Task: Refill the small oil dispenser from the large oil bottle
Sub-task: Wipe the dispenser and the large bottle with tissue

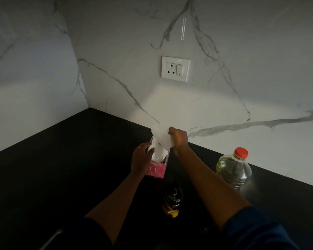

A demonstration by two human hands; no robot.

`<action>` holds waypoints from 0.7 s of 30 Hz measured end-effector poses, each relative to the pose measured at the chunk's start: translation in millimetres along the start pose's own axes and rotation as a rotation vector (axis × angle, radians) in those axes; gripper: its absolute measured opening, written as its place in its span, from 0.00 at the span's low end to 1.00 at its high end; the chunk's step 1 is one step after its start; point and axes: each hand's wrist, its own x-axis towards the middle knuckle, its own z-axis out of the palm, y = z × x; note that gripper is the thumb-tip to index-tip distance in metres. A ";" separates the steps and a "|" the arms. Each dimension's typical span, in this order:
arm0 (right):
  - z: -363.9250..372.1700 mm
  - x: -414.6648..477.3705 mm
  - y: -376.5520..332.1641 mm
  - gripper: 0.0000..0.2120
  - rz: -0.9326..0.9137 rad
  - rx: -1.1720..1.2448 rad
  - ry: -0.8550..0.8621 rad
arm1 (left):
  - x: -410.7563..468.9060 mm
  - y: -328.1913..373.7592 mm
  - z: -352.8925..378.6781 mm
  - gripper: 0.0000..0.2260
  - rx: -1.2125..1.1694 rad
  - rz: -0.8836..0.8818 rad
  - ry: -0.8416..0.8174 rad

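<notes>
Your right hand [178,139] is pinching the upper edge of a white tissue [161,139], fingers curled tight on it. The sheet is stretching up out of the open top of a pink tissue box [156,170]. Your left hand [141,159] is gripping that box from its left side, with the thumb reaching over the rim by the tissue and a ring [138,147] showing on one finger. The box is standing upright on the black countertop [61,159].

The small oil dispenser [172,201], dark with a yellowish lower part, is standing just nearer to you than the box, between your two forearms, and neither hand is touching it. The large oil bottle [233,170] is sitting off to your right, well apart from both hands. It is upright and holding pale yellow oil, and its red cap [241,152] is on.

Behind everything, the white marble wall [242,60] is running along the counter into a corner, carrying a white socket plate [175,69] above the box. Dark blue sleeves [257,230] are covering your upper arms at the bottom edge of the view.
</notes>
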 end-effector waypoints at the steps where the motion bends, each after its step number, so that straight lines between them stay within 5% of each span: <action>1: -2.8 -7.0 -1.8 0.06 -0.007 0.032 -0.027 | -4.0 2.9 -2.8 0.15 -0.013 0.007 0.006; 6: -18.5 -34.3 0.9 0.06 -0.023 0.106 -0.162 | -28.2 16.7 -16.1 0.17 -0.112 0.002 -0.016; 11: -38.6 -57.9 3.5 0.09 -0.040 0.060 -0.036 | -59.0 24.1 -27.4 0.17 -0.194 0.006 -0.071; 15: -54.7 -102.2 8.9 0.13 -0.553 -0.332 0.361 | -84.6 16.9 -27.0 0.20 -0.255 -0.027 -0.195; 18: -64.4 -129.6 33.1 0.14 -1.037 -0.630 0.164 | -103.6 9.3 -21.7 0.25 -0.240 -0.018 -0.312; 21: -77.2 -135.2 79.1 0.14 -1.121 -0.853 -0.073 | -120.7 5.1 -16.7 0.28 -0.274 -0.065 -0.453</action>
